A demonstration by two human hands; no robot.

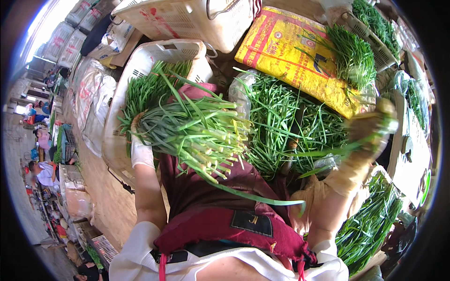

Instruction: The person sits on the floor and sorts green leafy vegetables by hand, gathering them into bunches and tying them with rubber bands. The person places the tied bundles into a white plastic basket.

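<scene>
My left hand (141, 150), in a pale glove, grips a thick bunch of long flat-leaved greens (197, 130) resembling garlic chives. Their pale cut stem ends point right, above my maroon apron (214, 196). Out to the right, my right hand (365, 137) is blurred by motion and wears a soiled tan glove. A few green leaves (327, 151) trail from it, so it appears closed on them. Between the hands lies a heap of loose greens (270, 112), with clear plastic (242, 87) at its edge. Tied green bundles (154, 84) fill part of a white plastic crate (116, 140).
A larger crate (168, 21) stands beyond. Trimmed greens (355, 56) lie on a flat yellow printed sack (281, 45). More greens (369, 217) lie beside my right arm. A white box (411, 147) stands at right. Several people, including one in a pale top (45, 174), are farther left.
</scene>
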